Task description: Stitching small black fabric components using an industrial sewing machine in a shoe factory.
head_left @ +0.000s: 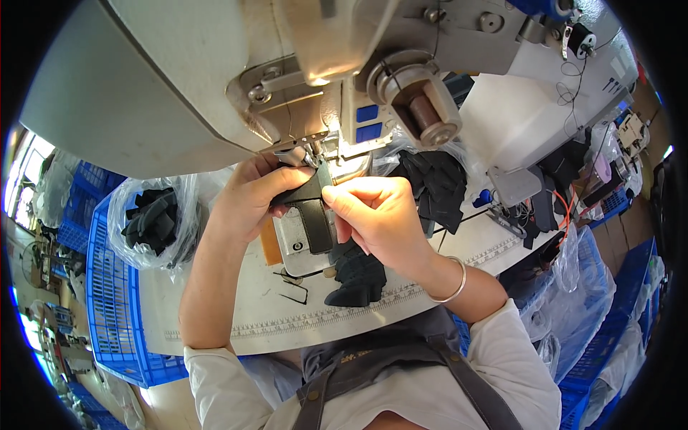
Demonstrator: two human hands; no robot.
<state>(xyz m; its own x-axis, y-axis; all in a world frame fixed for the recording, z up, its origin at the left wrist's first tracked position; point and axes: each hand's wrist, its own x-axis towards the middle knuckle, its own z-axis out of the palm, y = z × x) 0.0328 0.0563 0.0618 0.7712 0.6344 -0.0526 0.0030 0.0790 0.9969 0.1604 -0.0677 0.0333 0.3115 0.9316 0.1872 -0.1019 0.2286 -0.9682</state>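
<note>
Black piece [304,192]: held up close to the presser foot [309,159] of the sewing machine [136,79]; cannot tell whether pinned beneath.
Stitched strip [313,228]: seemingly joined to the black piece, lying over the metal bed [290,242] and pointing toward the wearer's body; dark, faintly glossy, seamed along the border.
Left hand [251,197]: pinching the black piece, thumb on top near the presser foot, other fingers tucked underneath.
Right hand [383,222]: thumb and fingertips gathered at the right edge of the black piece; cannot tell whether gripping or only steadying.
Weight: probably very light, hardly tugging at either hand.
Stiffness: likely flexible yet firmer along the stitched strip; apt to bend rather than crumple.
Surface: perhaps slightly slippery on the glossy face; not fragile, though possibly prone to creasing or scuffing under hard pinching.
Best hold: flat outer edges, thumb above and fingers below, well clear of the presser foot; stitched strip best left flat, without pulling at the seam.
Desk [251,304]: bearing loose dark pieces [356,276] just right of the metal bed, with a dark heap [433,186] farther back.
</note>
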